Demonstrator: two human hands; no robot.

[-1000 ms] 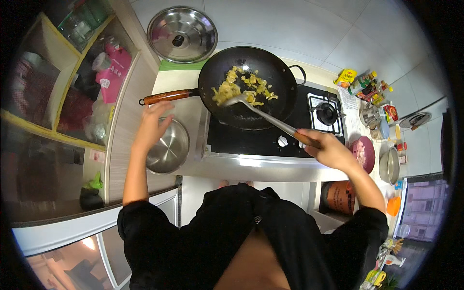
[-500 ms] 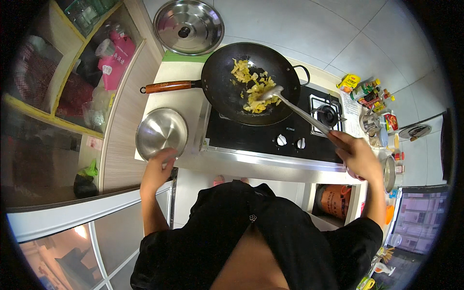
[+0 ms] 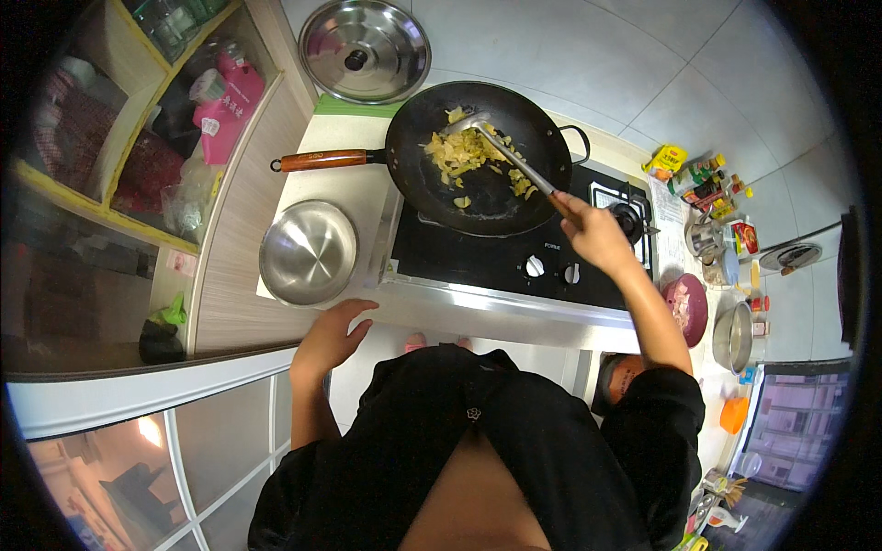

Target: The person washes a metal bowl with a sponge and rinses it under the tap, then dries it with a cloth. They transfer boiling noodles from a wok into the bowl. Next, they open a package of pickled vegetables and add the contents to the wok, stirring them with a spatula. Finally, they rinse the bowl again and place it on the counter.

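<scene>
A black wok (image 3: 432, 197) with a wooden handle sits on the left burner of the black gas stove (image 3: 478, 257). Yellowish chopped food (image 3: 457, 156) lies in it. My right hand (image 3: 597, 231) is closed around the handle of a metal spatula (image 3: 519, 165), whose blade rests among the food toward the wok's far side. Near the counter's front edge, my left hand (image 3: 333, 338) holds nothing, its fingers apart. It is just below a shiny steel bowl (image 3: 309, 253) and does not touch it.
A steel lid (image 3: 364, 50) stands behind, left of the wok. To the right are sauce bottles (image 3: 703, 174), a pink bowl of raw meat (image 3: 694, 312) and a steel pot (image 3: 732, 337). A wooden cabinet (image 3: 243, 220) borders the left side.
The spatula has moved to the far side of the wok, pushing food up and left. My right hand has come inward; my left hand has dropped away from the steel bowl.
</scene>
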